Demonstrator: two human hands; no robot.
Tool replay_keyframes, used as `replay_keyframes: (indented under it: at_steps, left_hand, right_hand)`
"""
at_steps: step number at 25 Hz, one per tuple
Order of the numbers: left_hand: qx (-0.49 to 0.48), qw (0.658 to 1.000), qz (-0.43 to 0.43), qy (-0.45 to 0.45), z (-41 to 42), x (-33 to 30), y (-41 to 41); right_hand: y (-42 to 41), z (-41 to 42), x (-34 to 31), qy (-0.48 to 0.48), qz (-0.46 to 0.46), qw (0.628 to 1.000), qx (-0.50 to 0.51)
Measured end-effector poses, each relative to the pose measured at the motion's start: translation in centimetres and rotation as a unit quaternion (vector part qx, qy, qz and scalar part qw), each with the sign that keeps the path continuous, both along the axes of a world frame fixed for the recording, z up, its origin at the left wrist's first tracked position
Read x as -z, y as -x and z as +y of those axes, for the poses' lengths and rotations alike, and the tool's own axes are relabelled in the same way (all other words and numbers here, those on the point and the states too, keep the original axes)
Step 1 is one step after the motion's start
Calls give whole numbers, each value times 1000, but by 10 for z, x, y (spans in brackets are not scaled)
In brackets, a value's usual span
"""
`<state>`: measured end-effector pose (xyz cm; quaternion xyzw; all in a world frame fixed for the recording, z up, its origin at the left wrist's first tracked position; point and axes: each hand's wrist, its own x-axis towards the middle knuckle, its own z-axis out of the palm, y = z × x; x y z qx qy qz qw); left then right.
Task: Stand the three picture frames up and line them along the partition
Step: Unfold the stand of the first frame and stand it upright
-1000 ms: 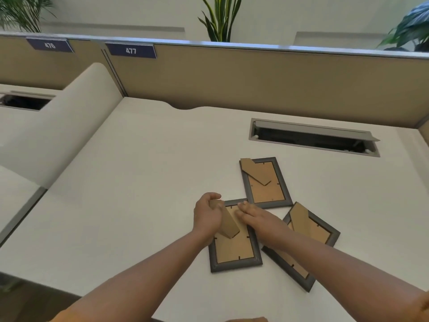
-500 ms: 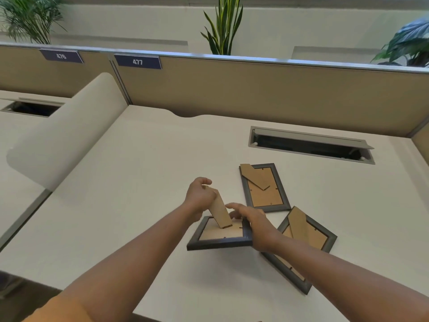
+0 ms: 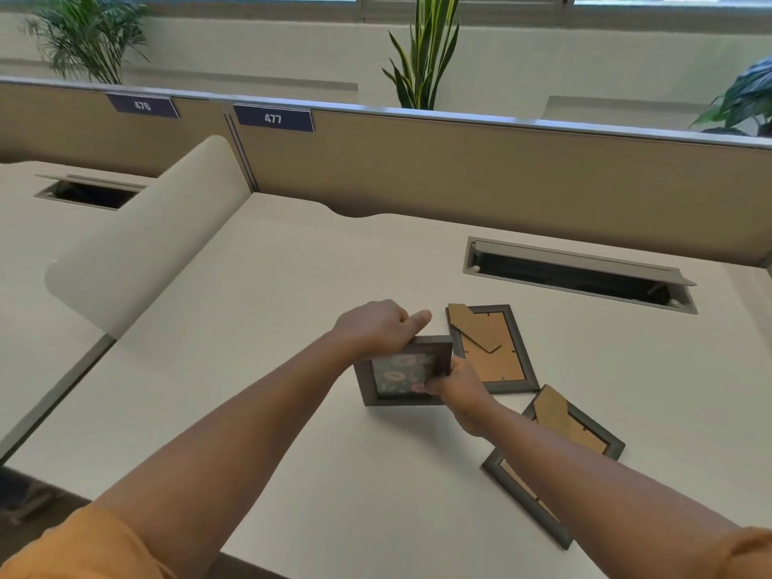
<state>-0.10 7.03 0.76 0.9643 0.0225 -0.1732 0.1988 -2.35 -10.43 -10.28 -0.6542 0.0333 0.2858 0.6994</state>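
A dark-framed picture frame (image 3: 401, 371) with a floral print is raised upright above the white desk (image 3: 259, 328), its front facing me. My left hand (image 3: 378, 328) grips its top edge and my right hand (image 3: 453, 382) holds its right side. A second frame (image 3: 491, 348) lies face down just to the right, its brown backing and folded stand showing. The third frame (image 3: 555, 461) lies face down nearer me, partly hidden under my right forearm. The tan partition (image 3: 480, 181) runs along the desk's far edge.
An open cable slot (image 3: 576, 277) with a raised flap is set into the desk near the partition at the right. A curved white divider (image 3: 146, 236) bounds the desk on the left. Labels 476 and 477 hang on the partition; plants stand behind it.
The frame was lying face down with my left hand pulling out its stand; both hands have since lifted and turned it upright, so its picture side now faces me.
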Motion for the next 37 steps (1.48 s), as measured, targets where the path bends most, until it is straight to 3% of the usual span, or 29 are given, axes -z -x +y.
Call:
replay_keyframes:
  at_steps: [10, 19, 26, 28, 31, 32, 34, 37]
  left_hand:
    - [111, 973, -185, -77, 26, 19, -4]
    - [106, 959, -248, -90, 35, 37, -6]
    - [102, 955, -262, -97, 32, 38, -2]
    - [87, 939, -320, -87, 26, 34, 4]
    - [116, 889, -442, 3, -2, 31, 15]
    - [142, 884, -444, 43, -19, 33, 18]
    - [168, 910, -357, 129, -53, 44, 23]
    - [99, 966, -95, 220, -104, 73, 32]
  right_hand:
    - [-28, 30, 23, -18, 41, 999, 19]
    - [-30, 41, 28, -15, 50, 998, 17]
    - [-23, 23, 22, 10, -15, 1000, -10]
    - [-19, 6, 19, 38, -47, 998, 2]
    - [-10, -26, 19, 132, -99, 985, 50]
    - [-6, -39, 19, 159, -108, 979, 71]
    - [3, -65, 21, 231, -126, 959, 107]
    - [18, -105, 24, 363, -168, 902, 162]
